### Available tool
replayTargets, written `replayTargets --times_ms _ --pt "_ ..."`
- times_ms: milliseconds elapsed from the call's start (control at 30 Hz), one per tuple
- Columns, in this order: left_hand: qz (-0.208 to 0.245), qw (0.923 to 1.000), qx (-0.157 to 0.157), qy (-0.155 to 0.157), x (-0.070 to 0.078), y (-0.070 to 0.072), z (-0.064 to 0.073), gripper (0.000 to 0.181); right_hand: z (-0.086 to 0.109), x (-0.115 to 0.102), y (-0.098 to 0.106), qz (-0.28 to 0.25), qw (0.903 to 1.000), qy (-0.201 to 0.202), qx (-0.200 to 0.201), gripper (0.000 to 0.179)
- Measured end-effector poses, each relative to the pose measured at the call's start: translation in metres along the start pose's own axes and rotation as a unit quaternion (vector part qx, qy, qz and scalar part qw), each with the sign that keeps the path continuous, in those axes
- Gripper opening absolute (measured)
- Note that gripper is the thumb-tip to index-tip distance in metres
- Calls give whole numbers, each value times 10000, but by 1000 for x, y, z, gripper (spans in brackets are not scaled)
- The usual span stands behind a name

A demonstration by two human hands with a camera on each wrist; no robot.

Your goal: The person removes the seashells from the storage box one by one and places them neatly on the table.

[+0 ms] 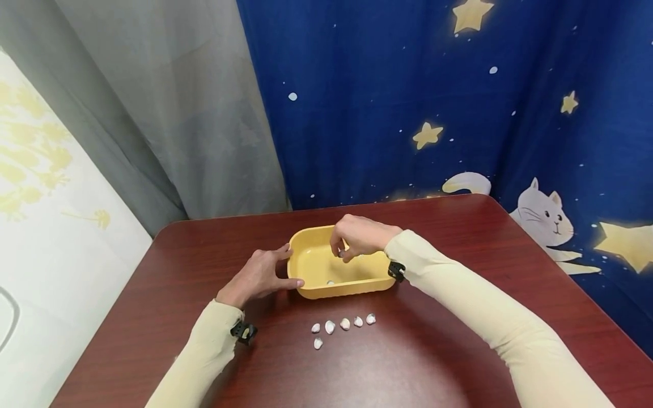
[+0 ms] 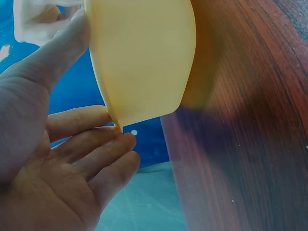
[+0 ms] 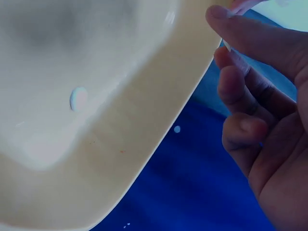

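Observation:
A yellow rectangular tray [image 1: 326, 293] with rounded corners stands on the table. At its left end my left hand [image 1: 257, 273] holds it, thumb over the near rim and fingertips at the left rim. Over the inside of the tray, my right hand [image 1: 361, 235] pinches a small whitish shell [image 3: 226, 46] between thumb and fingertips; most of that shell is hidden. Another pale shell [image 1: 330, 283] lies on the tray floor by the near wall. In front of the tray several white shells [image 1: 345, 324] form a row, and a single shell [image 1: 318, 343] sits below its left end.
The dark red-brown wooden table [image 1: 408, 357] has its far edge just behind the tray. Beyond hang a grey curtain [image 1: 214, 141] and a blue curtain [image 1: 357, 113] with stars. A white panel [image 1: 56, 226] stands along the left side. Each wrist wears a small black camera strap.

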State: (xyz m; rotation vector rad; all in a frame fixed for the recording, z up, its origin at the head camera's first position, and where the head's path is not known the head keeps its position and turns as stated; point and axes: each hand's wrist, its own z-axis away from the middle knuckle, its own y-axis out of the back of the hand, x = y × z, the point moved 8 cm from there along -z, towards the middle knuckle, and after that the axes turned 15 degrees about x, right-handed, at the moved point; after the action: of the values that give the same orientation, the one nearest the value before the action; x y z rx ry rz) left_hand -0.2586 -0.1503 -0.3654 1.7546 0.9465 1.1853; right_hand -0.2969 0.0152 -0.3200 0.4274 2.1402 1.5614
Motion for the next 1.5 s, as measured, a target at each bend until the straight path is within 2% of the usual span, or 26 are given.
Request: replayTargets --times_ms 367,600,800,1033,1500 --pt "73 10000 33 -39 1 2 0 89 23 -25 10 88 9980 491 395 10" --pt "83 10000 16 18 2 3 -2 92 32 -41 7 63 9964 666 526 13" --pt "8 9999 76 -123 3 4 -2 90 39 -58 0 -51 9957 769 514 14" --pt "19 9998 136 -174 4 3 0 88 45 -72 -16 -108 9963 797 315 16" --pt "60 9997 141 -170 2 0 2 86 57 -97 -59 251 9949 945 -239 17"
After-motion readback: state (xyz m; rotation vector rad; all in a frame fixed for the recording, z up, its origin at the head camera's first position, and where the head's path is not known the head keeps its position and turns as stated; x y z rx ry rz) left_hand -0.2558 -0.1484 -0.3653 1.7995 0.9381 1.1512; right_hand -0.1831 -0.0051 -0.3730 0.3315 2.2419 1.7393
